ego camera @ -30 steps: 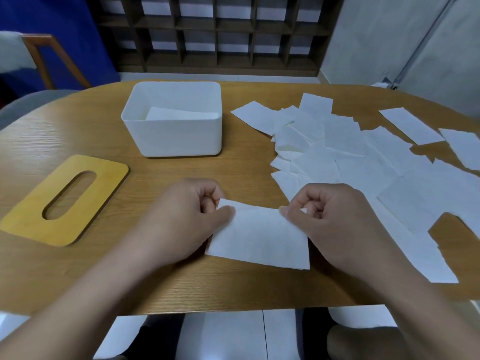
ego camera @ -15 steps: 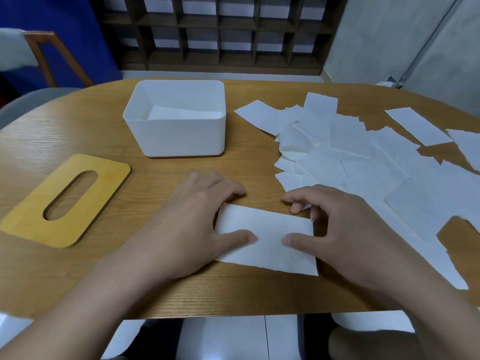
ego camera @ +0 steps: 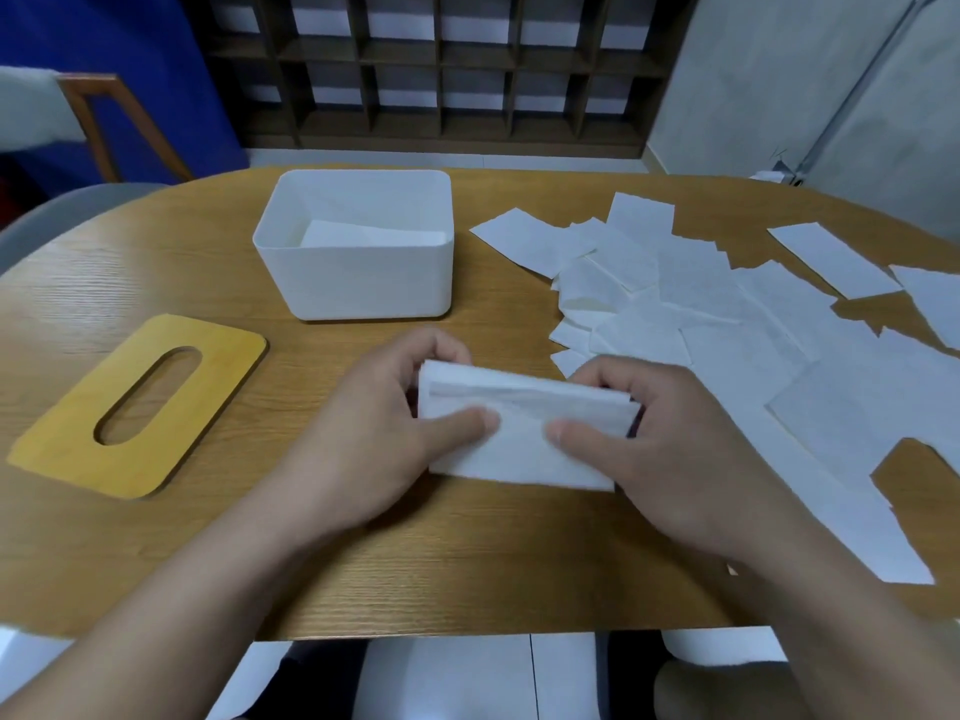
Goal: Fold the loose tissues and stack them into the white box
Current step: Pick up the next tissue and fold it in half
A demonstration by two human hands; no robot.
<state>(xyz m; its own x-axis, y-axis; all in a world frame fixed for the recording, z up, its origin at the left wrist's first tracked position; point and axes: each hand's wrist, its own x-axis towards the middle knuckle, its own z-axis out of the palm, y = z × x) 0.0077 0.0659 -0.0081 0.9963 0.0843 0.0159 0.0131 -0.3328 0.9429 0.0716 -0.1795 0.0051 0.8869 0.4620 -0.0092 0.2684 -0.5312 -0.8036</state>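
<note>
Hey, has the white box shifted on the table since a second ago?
No. The white box keeps the same offset from the yellow slotted lid and the loose tissues; only the camera view has shifted slightly.

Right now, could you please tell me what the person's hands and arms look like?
Both the left hand and the right hand are bare: no gloves, rings, watch or bracelets show. The forearms are uncovered up to the frame's edge, with no sleeves visible.

No readable text or labels appear anywhere.
</note>
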